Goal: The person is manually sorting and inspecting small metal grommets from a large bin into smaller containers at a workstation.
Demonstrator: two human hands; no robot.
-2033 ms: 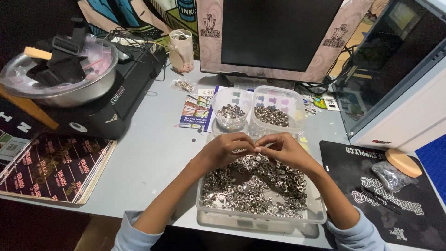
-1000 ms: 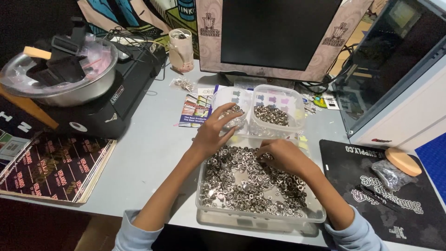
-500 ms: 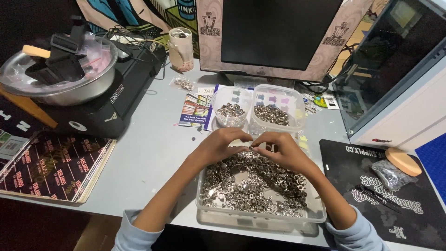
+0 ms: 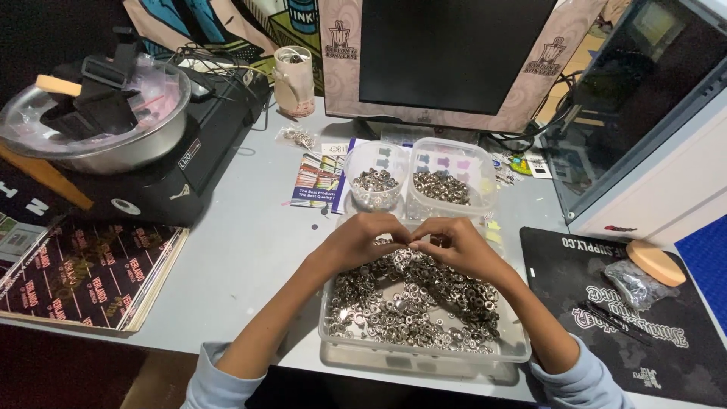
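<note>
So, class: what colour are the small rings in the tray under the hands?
Shiny silver metal rings, piled in a clear plastic tray; the head view shows them best.

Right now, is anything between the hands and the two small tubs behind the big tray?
Nothing visible. Left hand and right hand meet over the tray; round tub and rectangular tub sit open just beyond.

A small craft or print workshop, set up on a cluttered grey desk [image 4: 250,250]. A computer monitor [image 4: 454,57] stands at the back beside a black machine [image 4: 182,170] topped with a metal bowl [image 4: 98,129], and clear plastic tubs [image 4: 424,348] hold heaps of small metal rings, possibly eyelets. Printed leaflets [image 4: 314,182], a stack of patterned sheets [image 4: 83,276] and a black mat [image 4: 621,318] lie around.
</note>
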